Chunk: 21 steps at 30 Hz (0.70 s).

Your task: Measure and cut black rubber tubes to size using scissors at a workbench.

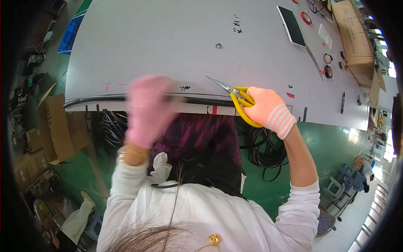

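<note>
A black cable [205, 101] lies lengthwise along the table's near edge. Over it is my left hand [150, 105] in a pink glove, smeared by motion, so its fingers and any grip on the cable cannot be made out. In an orange glove with a striped cuff, my right hand [268, 110] is closed around the yellow handles of a pair of scissors [229, 89]. Their pointed metal blades look nearly together and aim to the upper left, just above the cable. My right fingertips are hidden behind the handles and glove.
On the grey table [151, 38] are a small ring [218, 45], a white-framed tablet [291, 26], tape rolls [306, 17], a steel ruler [315, 63] and a black pen [343, 103]. A cardboard box [354, 33] stands far right. Coiled black cables [266, 153] hang below the edge.
</note>
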Each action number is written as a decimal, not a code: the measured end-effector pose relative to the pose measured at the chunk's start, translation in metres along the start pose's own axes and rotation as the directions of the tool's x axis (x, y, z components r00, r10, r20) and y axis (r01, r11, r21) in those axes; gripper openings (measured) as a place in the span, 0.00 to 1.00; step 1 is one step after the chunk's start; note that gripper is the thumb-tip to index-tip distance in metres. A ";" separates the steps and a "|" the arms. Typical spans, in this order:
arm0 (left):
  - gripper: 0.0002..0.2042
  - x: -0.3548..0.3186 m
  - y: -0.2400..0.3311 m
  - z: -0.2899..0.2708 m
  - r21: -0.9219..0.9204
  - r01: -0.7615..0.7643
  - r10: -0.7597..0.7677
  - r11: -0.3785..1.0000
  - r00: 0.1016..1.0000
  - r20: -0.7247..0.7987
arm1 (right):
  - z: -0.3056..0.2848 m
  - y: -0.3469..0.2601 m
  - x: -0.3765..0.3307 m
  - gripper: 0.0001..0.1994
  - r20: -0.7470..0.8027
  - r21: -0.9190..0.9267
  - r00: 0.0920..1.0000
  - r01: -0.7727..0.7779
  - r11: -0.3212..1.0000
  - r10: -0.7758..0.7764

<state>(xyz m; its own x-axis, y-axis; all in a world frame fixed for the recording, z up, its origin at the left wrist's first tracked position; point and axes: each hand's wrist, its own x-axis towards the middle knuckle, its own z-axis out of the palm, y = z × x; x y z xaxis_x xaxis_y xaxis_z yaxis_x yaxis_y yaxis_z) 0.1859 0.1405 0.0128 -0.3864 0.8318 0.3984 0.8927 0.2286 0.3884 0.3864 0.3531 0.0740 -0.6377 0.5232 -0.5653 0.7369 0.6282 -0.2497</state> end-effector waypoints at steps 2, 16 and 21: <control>0.18 0.004 0.057 0.027 -0.111 -0.056 0.078 0.992 0.976 0.205 | -0.001 0.001 0.000 0.18 -0.019 0.006 1.000 0.014 1.000 -0.014; 0.15 0.027 0.104 0.063 0.002 -0.011 0.011 1.000 0.989 0.148 | -0.001 0.004 0.001 0.23 0.030 -0.008 1.000 -0.005 1.000 0.005; 0.15 0.037 0.104 0.063 0.046 -0.072 0.061 0.996 0.977 0.205 | 0.004 0.012 0.000 0.19 -0.010 0.076 0.998 0.068 0.995 -0.068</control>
<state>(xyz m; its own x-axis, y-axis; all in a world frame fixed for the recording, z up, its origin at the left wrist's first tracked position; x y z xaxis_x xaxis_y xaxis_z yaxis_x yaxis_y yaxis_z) 0.2789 0.2266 0.0155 -0.2753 0.9302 0.2426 0.9278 0.1910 0.3205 0.3962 0.3589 0.0676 -0.6885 0.4854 -0.5389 0.7064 0.6172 -0.3466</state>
